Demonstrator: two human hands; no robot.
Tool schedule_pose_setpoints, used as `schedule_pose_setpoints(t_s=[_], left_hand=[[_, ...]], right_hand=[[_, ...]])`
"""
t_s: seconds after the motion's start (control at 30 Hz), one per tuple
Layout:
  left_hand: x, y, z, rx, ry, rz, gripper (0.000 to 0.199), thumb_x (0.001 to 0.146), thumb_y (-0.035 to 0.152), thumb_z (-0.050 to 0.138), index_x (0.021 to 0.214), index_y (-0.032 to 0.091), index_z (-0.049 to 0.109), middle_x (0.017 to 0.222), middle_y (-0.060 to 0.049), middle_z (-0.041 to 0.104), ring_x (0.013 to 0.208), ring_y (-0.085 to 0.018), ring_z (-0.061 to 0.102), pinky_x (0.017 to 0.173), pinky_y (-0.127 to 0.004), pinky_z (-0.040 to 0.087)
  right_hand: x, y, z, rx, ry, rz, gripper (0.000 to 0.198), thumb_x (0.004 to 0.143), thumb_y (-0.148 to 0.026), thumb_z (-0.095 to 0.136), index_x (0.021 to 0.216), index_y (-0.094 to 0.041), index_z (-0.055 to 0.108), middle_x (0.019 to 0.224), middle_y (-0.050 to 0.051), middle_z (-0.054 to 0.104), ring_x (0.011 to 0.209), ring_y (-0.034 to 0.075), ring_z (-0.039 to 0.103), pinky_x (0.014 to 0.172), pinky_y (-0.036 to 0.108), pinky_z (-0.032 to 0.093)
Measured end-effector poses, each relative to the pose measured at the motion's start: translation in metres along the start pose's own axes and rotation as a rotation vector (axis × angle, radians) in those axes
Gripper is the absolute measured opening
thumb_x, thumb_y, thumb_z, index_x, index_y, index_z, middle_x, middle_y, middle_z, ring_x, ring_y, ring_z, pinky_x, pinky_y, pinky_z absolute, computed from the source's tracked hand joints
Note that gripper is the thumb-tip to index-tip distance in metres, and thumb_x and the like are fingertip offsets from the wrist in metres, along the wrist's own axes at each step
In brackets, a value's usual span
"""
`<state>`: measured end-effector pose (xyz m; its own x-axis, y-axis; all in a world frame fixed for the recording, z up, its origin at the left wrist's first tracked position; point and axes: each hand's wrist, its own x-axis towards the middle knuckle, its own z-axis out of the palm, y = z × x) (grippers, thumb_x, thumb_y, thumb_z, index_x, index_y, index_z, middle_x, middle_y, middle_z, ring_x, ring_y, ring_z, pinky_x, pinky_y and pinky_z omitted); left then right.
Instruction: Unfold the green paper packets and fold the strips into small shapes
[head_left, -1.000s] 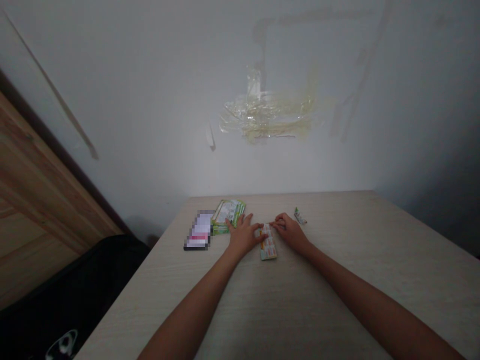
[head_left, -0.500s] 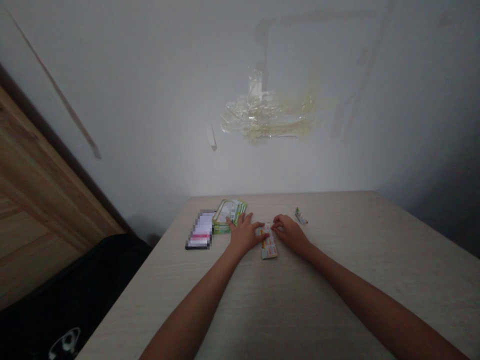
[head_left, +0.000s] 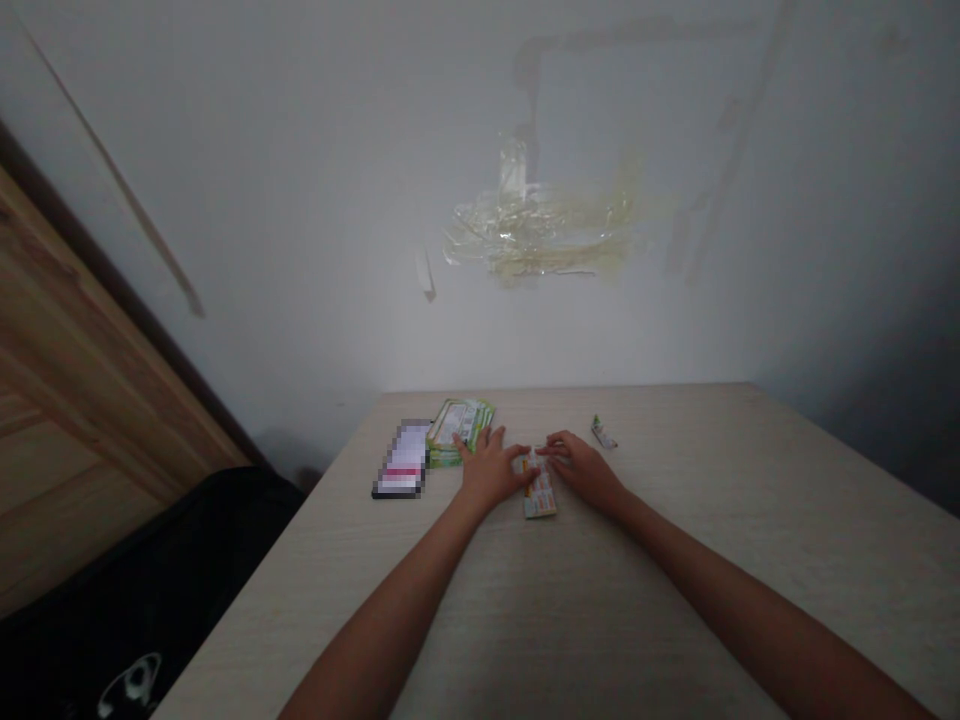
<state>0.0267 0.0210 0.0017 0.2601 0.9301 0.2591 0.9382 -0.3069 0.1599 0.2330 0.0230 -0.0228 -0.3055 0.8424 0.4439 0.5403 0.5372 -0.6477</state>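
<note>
A small folded printed paper (head_left: 540, 497), white with orange and yellow print, lies on the table between my two hands. My left hand (head_left: 491, 472) rests with its fingers spread. Its thumb and index finger press on the paper's left side, while the other fingers reach onto a stack of green-edged printed sheets (head_left: 450, 425). At the paper's upper right edge, the fingers of my right hand (head_left: 581, 465) are bent together in a pinch. The exact grip at that edge is too small to make out fully.
Left of the stack lies a phone (head_left: 401, 465) with a blurred screen. A small crumpled wrapper-like scrap (head_left: 602, 432) sits beyond my right hand. The pale wooden table (head_left: 750, 500) meets a wall with peeling clear tape (head_left: 517, 225). A black bag-like item (head_left: 150, 560) is at the left.
My right hand's fingertips have shifted slightly left over the top of the paper. My left hand keeps its place, and the view has moved very little.
</note>
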Motion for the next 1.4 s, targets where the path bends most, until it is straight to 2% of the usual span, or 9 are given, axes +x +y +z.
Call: schedule_pose_setpoints(t_s=[0.17, 0.33, 0.6, 0.83, 1.2, 1.4], left_hand=[[0.000, -0.001, 0.002, 0.026, -0.017, 0.004, 0.050, 0.078, 0.074, 0.049, 0.120, 0.050, 0.061, 0.148, -0.003, 0.044, 0.140, -0.039, 0.028, 0.102, -0.081, -0.002], [0.000, -0.001, 0.000, 0.047, -0.035, -0.012, 0.053, 0.078, 0.076, 0.046, 0.122, 0.051, 0.059, 0.149, -0.003, 0.044, 0.140, -0.041, 0.027, 0.102, -0.081, -0.001], [0.000, 0.002, -0.003, 0.037, -0.051, -0.035, 0.054, 0.077, 0.077, 0.046, 0.121, 0.049, 0.061, 0.148, -0.003, 0.044, 0.141, -0.040, 0.026, 0.104, -0.079, -0.004], [0.000, 0.003, -0.004, 0.048, -0.056, -0.043, 0.055, 0.076, 0.077, 0.047, 0.122, 0.049, 0.060, 0.148, -0.004, 0.044, 0.141, -0.039, 0.025, 0.105, -0.077, -0.004], [-0.001, 0.001, -0.001, 0.058, -0.046, -0.037, 0.054, 0.077, 0.077, 0.047, 0.122, 0.050, 0.060, 0.147, -0.003, 0.045, 0.140, -0.040, 0.027, 0.104, -0.079, -0.002], [0.000, -0.002, 0.004, 0.046, -0.006, -0.019, 0.053, 0.076, 0.077, 0.049, 0.120, 0.050, 0.061, 0.147, -0.004, 0.046, 0.141, -0.037, 0.027, 0.104, -0.079, -0.004]], right_hand=[[0.003, 0.004, 0.003, 0.055, -0.076, 0.076, 0.021, 0.090, -0.026, 0.056, 0.110, -0.023, 0.050, 0.104, 0.007, 0.072, 0.106, 0.021, 0.066, 0.091, 0.038, 0.051], [0.002, 0.003, 0.000, 0.003, -0.035, 0.091, 0.018, 0.087, -0.025, 0.059, 0.104, -0.021, 0.053, 0.106, 0.008, 0.068, 0.092, 0.020, 0.070, 0.084, 0.036, 0.053], [-0.001, 0.001, -0.006, -0.126, 0.036, -0.087, 0.009, 0.084, -0.021, 0.062, 0.092, -0.020, 0.058, 0.097, 0.008, 0.065, 0.088, 0.021, 0.064, 0.085, 0.039, 0.050], [-0.001, -0.006, -0.013, -0.119, -0.013, -0.229, 0.010, 0.082, -0.013, 0.060, 0.088, -0.020, 0.058, 0.091, 0.006, 0.063, 0.090, 0.022, 0.059, 0.086, 0.040, 0.047], [-0.004, -0.006, -0.016, -0.016, -0.076, -0.253, 0.010, 0.085, -0.016, 0.058, 0.093, -0.021, 0.059, 0.091, 0.005, 0.064, 0.088, 0.020, 0.060, 0.087, 0.039, 0.046], [-0.007, -0.010, -0.017, -0.039, -0.075, -0.206, 0.011, 0.084, -0.013, 0.058, 0.092, -0.020, 0.059, 0.092, 0.006, 0.065, 0.088, 0.020, 0.061, 0.084, 0.036, 0.047]])
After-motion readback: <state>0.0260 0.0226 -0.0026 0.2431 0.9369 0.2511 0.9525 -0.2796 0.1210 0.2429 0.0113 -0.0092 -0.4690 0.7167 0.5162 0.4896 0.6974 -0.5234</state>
